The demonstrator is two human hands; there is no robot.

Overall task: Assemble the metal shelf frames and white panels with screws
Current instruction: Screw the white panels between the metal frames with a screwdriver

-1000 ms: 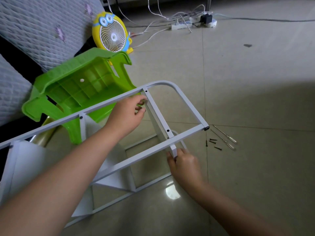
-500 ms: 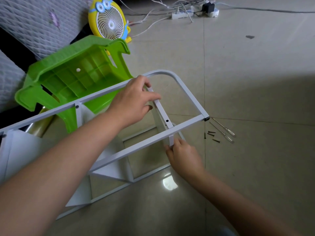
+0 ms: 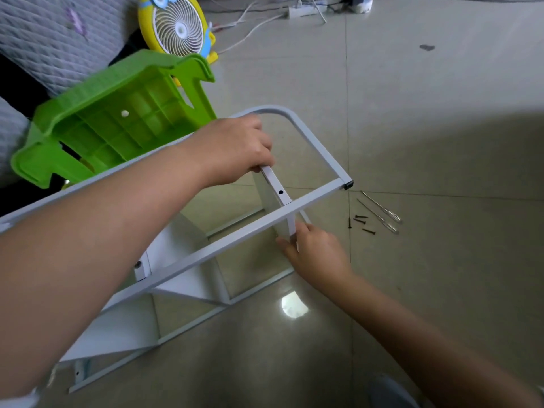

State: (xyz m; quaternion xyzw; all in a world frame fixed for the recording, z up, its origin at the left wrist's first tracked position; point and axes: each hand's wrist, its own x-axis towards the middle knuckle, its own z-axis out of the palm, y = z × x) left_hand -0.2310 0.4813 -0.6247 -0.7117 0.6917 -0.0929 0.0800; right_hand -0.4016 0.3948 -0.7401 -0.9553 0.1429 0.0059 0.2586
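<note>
A white-painted square-tube metal shelf frame (image 3: pixel 241 234) with one rounded corner lies on its side on the floor, its upper rail raised and slanting across the middle of the view. A narrow white panel (image 3: pixel 278 188) with a small dark hole in its edge stands tilted inside the frame and crosses under that rail. The left hand (image 3: pixel 235 148) is clenched round the panel's upper end. The right hand (image 3: pixel 316 251) pinches its lower end between thumb and fingers, just below the rail. Two more white shelf panels (image 3: pixel 182 284) already sit between the frame's sides further left.

A few short black screws (image 3: pixel 360 223) lie loose on the floor just right of the frame, beside two thin metal screwdrivers with clear handles (image 3: pixel 379 212).

The floor is glossy beige tile (image 3: pixel 441 113) with grey grout lines, half in shadow, with a round light reflection (image 3: pixel 294 307) near the frame. An overturned bright green plastic stool (image 3: pixel 117 113) rests behind the frame. Beyond it stand a yellow cartoon desk fan (image 3: pixel 176 28), a grey quilted cover (image 3: pixel 44 33), and a white power strip with tangled cables (image 3: pixel 306 10).
</note>
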